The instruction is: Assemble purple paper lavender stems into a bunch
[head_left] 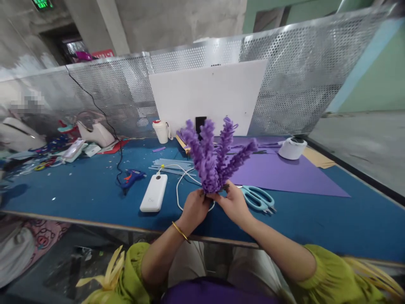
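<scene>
A bunch of purple fringed paper flower spikes [214, 157] stands upright over the blue table [79, 190], just in front of me. My left hand [194, 207] is closed around the base of the bunch from the left; a gold bangle sits on that wrist. My right hand [233, 203] pinches the same base from the right, fingers pressed together. The stems below the spikes are hidden inside both hands.
Teal scissors [257, 197] lie right of my hands on a purple paper sheet [284, 175]. A white power bank [154, 192] with cable and a blue glue gun [133, 176] lie to the left. A white tape roll [292, 147], white bottle [161, 131] and white board [209, 97] stand behind.
</scene>
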{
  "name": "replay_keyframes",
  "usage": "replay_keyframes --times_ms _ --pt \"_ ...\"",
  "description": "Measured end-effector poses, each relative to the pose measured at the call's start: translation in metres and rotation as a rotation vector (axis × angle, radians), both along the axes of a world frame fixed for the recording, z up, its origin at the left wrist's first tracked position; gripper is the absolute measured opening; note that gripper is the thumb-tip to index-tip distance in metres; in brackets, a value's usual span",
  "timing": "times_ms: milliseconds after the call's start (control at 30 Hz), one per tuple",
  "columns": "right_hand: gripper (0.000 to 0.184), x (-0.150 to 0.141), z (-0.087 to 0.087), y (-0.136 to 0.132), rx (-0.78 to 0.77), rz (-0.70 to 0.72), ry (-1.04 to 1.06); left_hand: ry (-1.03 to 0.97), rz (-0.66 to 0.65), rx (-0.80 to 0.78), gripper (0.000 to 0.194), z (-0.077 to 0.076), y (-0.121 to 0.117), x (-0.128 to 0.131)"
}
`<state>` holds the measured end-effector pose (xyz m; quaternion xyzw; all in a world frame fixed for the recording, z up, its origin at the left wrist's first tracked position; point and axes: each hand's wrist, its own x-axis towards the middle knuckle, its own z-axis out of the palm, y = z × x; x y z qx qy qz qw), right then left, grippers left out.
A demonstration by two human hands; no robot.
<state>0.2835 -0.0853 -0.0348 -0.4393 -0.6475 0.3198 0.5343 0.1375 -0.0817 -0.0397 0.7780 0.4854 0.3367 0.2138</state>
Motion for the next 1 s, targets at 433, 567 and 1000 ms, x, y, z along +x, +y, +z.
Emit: replay_keyframes --times_ms 433,567,1000 --pt "0.031 -0.003 0.014 -0.002 -0.303 0.382 0.450 -0.452 -0.300 -0.412 0.039 0.014 -0.001 -0.008" --pt "0.029 -0.003 0.018 -0.004 -0.295 0.365 0.519 -0.644 -0.279 -0.545 0.033 0.019 -0.001 -0.006" --pt "0.036 -0.002 0.019 -0.003 -0.357 0.276 0.588 -0.872 -0.130 -0.629 0.023 0.021 -0.003 0.004"
